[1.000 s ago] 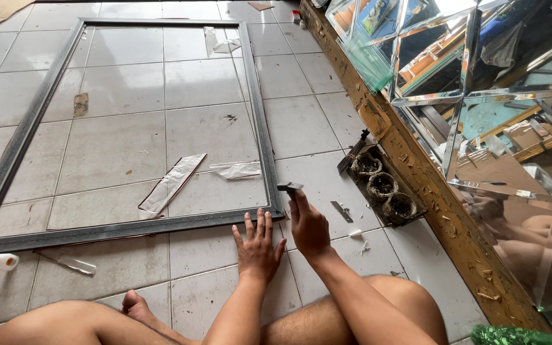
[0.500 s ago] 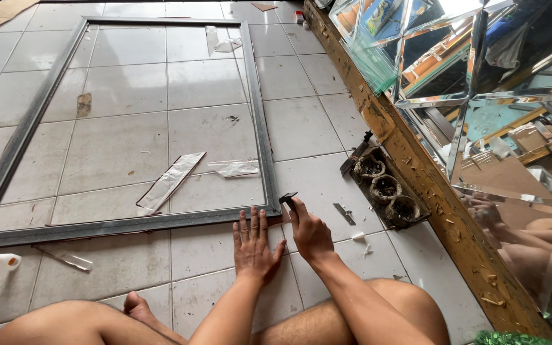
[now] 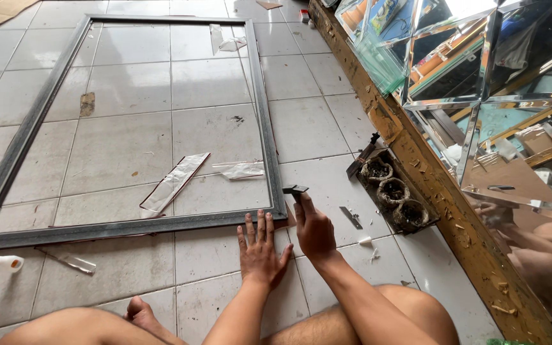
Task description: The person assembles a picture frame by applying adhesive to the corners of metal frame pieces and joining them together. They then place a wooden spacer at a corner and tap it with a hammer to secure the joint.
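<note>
A large grey rectangular frame [image 3: 264, 115] lies flat on the tiled floor. My left hand [image 3: 260, 248] rests flat on the tiles with fingers spread, its fingertips at the frame's near right corner. Beside it, my right hand [image 3: 313, 229] grips a small dark hammer [image 3: 295, 190] whose head sits just above that corner. My bare legs and a foot show along the bottom edge.
Clear plastic strips [image 3: 175, 181] lie inside the frame. A small glue bottle [image 3: 6, 262] lies at the left. A dark tray with round cups [image 3: 392, 190] and a small metal piece [image 3: 351, 217] are on the right. Bevelled mirror panels [image 3: 480, 76] lean along a wooden beam [image 3: 416, 160].
My right hand has shifted slightly, bringing the hammer head down closer to the frame's corner. The left hand stays flat at the corner.
</note>
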